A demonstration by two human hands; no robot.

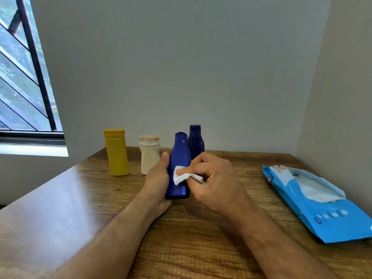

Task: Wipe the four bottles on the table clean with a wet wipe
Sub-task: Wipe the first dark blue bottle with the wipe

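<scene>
Both hands (211,178) hold blue bottle (179,168), wipe (181,177) partly hidden

head: worn, faces forward and down | close over wooden table (60,208) | corner walls behind | single view

Almost no text can be read here. The blue wet wipe pack (322,208), lying on the wooden table (60,208), carries white printing and a row of white dots on its near end, plus a small round mark with what may be a number, all too small and tilted to make out. No lettering shows on any of the 4 bottles.
</scene>
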